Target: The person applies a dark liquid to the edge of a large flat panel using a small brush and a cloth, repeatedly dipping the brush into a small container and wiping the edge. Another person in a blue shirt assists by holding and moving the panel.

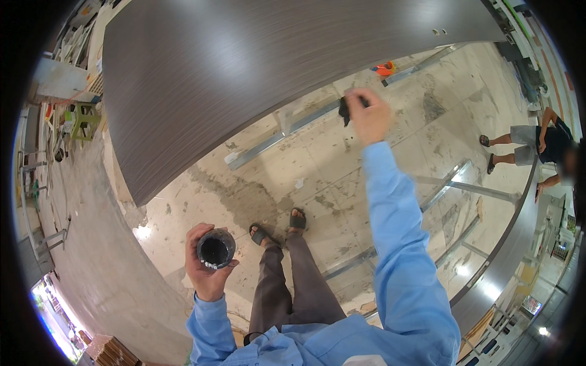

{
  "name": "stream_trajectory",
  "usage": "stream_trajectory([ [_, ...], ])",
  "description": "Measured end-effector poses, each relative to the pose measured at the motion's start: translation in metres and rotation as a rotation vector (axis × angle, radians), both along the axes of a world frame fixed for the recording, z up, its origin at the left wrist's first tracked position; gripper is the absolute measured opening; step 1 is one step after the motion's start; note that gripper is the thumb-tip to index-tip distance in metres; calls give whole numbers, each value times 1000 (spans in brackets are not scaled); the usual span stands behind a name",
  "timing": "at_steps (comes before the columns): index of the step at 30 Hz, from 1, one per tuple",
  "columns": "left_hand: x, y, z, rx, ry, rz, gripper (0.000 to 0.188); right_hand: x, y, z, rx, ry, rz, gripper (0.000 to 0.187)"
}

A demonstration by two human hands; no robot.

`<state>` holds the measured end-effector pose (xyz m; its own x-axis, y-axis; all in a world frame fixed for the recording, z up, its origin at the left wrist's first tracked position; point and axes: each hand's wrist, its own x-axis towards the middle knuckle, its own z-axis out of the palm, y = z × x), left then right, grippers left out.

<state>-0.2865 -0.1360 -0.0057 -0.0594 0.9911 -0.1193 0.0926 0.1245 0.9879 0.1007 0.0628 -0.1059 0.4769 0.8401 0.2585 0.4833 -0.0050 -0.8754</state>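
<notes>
My left hand [207, 259] is wrapped around a small round cup [227, 241], dark outside, with dark liquid or paste inside and whitish bits on its rim. That cup is held low, left of my feet. My right hand [370, 117] reaches forward on a stretched arm, its fingers pinching a black rag [344, 112]. The hand is slightly blurred, just off the near edge of a large dark wood-grain panel [201, 67]. Whether the rag touches that edge, I cannot tell.
Metal support bars [268, 146] run beneath the panel. An orange object [384, 69] lies on the stained floor by it. Another dark panel [513, 268] on a metal frame curves along my right, where a person [552, 143] stands. A green stool [84, 121] is at the far left.
</notes>
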Motion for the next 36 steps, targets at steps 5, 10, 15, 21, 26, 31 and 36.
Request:
stream_trajectory([
  [5, 8, 4, 1, 9, -4, -9, 83, 9, 1, 0, 25, -179, -33, 13],
  [10, 13, 4, 0, 20, -27, -7, 84, 76, 29, 7, -47, -145, -193, 15],
  [15, 23, 6, 1, 13, -17, -12, 85, 50, 8, -3, 12, -157, 107, 14],
  [21, 32, 11, 1, 26, -15, -26, 83, 125, 42, -6, -47, -235, -222, 19],
  [26, 24, 9, 7, 38, 38, -55, 81, 190, 78, 1, 188, -221, -439, 22],
  [31, 3, 6, 9, 46, 76, -40, 79, 164, 115, 8, 125, 59, -289, 24],
  [36, -30, -4, 8, 26, 21, -5, 79, 145, 104, 1, 95, 15, -220, 31],
])
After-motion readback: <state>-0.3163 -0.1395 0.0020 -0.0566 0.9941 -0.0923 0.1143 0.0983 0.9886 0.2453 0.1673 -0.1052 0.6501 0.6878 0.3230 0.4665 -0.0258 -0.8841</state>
